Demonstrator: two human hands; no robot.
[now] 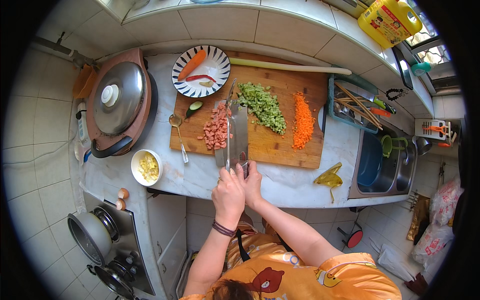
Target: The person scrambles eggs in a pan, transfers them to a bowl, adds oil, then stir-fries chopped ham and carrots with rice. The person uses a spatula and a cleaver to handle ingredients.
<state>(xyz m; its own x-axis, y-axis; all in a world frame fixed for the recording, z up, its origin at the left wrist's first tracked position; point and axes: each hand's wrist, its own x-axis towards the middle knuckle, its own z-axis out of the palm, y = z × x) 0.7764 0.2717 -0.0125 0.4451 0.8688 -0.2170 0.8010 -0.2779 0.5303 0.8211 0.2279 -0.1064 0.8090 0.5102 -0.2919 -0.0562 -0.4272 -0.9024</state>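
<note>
My left hand (228, 191) grips the near end of a narrow upright metal blade (228, 127), seemingly a knife. Touching it, my right hand (252, 180) is closed at the handle of a broad cleaver (238, 129); the handles are partly hidden by fingers. The blades lie side by side over a wooden cutting board (262, 153). Diced pink meat, perhaps ham (216, 129), is at their left. Diced green vegetable (262, 107) and diced carrot (303, 122) form piles to the right. A cucumber end (194, 108) rests at the board's left side.
A striped-rim plate (180, 88) holds carrot and red chili. Behind the board lies a long leek or scallion stalk (292, 67). Left are a spoon (180, 137), a bowl of yellow food (135, 168), and a lidded electric pan (120, 97). A utensil basket (332, 99) and sink (388, 183) are right.
</note>
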